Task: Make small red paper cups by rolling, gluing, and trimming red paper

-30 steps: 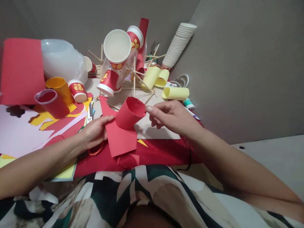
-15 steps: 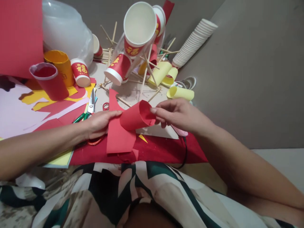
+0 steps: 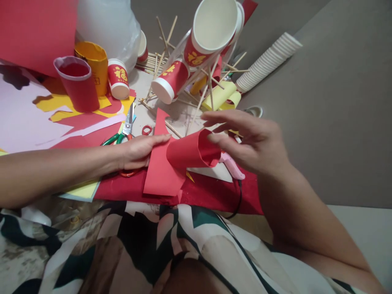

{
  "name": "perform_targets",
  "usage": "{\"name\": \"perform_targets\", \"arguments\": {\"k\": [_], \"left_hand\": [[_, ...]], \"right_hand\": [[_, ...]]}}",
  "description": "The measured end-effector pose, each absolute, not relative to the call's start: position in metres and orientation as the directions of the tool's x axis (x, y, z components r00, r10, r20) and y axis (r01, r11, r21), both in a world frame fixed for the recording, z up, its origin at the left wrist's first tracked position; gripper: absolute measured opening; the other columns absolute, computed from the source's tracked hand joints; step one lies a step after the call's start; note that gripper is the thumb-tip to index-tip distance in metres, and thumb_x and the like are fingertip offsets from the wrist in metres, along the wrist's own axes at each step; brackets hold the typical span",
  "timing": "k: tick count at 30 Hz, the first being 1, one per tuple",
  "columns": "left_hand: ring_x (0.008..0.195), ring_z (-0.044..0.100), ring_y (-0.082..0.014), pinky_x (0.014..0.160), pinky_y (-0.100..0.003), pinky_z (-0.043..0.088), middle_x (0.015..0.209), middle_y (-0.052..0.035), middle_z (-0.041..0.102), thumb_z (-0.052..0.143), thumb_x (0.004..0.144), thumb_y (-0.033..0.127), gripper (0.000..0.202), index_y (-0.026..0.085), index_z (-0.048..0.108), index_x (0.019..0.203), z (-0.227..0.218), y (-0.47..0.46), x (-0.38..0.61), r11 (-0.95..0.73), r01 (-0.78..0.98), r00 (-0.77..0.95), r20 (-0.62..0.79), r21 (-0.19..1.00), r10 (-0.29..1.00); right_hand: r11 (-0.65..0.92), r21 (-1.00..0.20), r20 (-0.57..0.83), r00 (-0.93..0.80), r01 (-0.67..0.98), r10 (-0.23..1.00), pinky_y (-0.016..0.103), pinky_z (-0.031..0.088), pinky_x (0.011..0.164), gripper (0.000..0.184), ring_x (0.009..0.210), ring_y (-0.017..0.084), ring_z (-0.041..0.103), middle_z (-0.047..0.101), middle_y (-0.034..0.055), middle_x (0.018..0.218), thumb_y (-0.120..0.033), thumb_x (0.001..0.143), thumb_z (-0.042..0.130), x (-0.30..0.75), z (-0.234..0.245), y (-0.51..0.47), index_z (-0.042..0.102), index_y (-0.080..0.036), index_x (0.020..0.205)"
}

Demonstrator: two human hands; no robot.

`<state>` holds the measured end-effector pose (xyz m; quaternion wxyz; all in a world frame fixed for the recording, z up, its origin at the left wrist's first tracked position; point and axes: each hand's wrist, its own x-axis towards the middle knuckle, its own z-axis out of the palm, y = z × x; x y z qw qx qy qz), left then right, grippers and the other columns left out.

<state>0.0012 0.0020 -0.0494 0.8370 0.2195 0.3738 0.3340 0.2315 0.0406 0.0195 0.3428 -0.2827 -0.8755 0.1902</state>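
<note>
My left hand [image 3: 137, 152] grips the left edge of a cut piece of red paper [image 3: 162, 177], thumb on top. Against the paper's face stands a red paper tube [image 3: 187, 152], its open end pointing right; whether the two are joined I cannot tell. My right hand [image 3: 255, 141] is at that open end with fingers apart, the thumb close to the rim and the other fingers raised above it. Just behind my left hand lie scissors [image 3: 128, 122] with green handles, blades pointing away. Red handle loops [image 3: 128, 173] show partly under that hand.
Beyond my hands stands a structure of wooden sticks [image 3: 211, 87] and red-and-white paper cups [image 3: 216, 24]. A stack of cups [image 3: 269, 61] leans at the right. Yellow paper rolls [image 3: 219, 96], a pink corded tool [image 3: 233, 166], red and orange tubes and paper scraps lie around.
My right hand has lifted from the tube's rim, its fingers spreading apart. My left hand still holds the red paper. The whole view has shifted somewhat.
</note>
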Motion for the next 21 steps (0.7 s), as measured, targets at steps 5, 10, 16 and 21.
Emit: {"name": "perform_targets", "arguments": {"k": [5, 10, 16, 21], "left_hand": [[0.075, 0.074, -0.0188, 0.088, -0.033, 0.059, 0.090, -0.0102, 0.080, 0.052, 0.100, 0.032, 0.030, 0.011, 0.074, 0.099, -0.041, 0.003, 0.000, 0.619, -0.499, 0.448, -0.430, 0.607, 0.784], [0.079, 0.075, -0.0186, 0.080, -0.030, 0.061, 0.091, -0.0096, 0.080, 0.054, 0.099, 0.029, 0.027, 0.012, 0.075, 0.094, -0.041, 0.002, -0.002, 0.560, -0.520, 0.437, -0.362, 0.645, 0.823], [0.076, 0.075, -0.0194, 0.075, -0.029, 0.063, 0.087, -0.0107, 0.079, 0.050, 0.100, 0.028, 0.032, 0.011, 0.075, 0.091, -0.041, 0.004, -0.001, 0.611, -0.477, 0.481, -0.394, 0.631, 0.783], [0.082, 0.076, -0.0215, 0.081, -0.033, 0.064, 0.096, -0.0103, 0.080, 0.052, 0.099, 0.032, 0.030, 0.012, 0.075, 0.099, -0.042, 0.010, -0.003, 0.659, -0.487, 0.461, -0.471, 0.574, 0.752]], "right_hand": [[0.368, -0.921, 0.361, -0.071, 0.125, 0.930, 0.026, 0.056, 0.060, 0.023, 0.076, 0.015, 0.072, 0.078, 0.0052, 0.092, -0.043, 0.091, 0.069, 0.235, 0.001, 0.033, 0.077, -0.024, 0.102], [-0.030, -0.999, -0.027, -0.199, -0.013, 0.980, 0.024, 0.055, 0.054, 0.025, 0.066, 0.014, 0.067, 0.069, 0.0017, 0.073, -0.044, 0.083, 0.073, 0.226, -0.026, 0.017, 0.070, -0.020, 0.077], [-0.211, -0.977, -0.204, -0.329, 0.014, 0.922, 0.025, 0.056, 0.054, 0.040, 0.054, 0.013, 0.063, 0.056, -0.0043, 0.056, -0.056, 0.075, 0.078, 0.222, -0.028, 0.006, 0.069, -0.018, 0.080], [0.050, -0.991, 0.029, -0.163, 0.128, 0.986, 0.029, 0.061, 0.068, 0.040, 0.082, 0.017, 0.073, 0.075, 0.0051, 0.097, -0.055, 0.086, 0.070, 0.234, -0.023, 0.023, 0.069, -0.024, 0.110]]}}
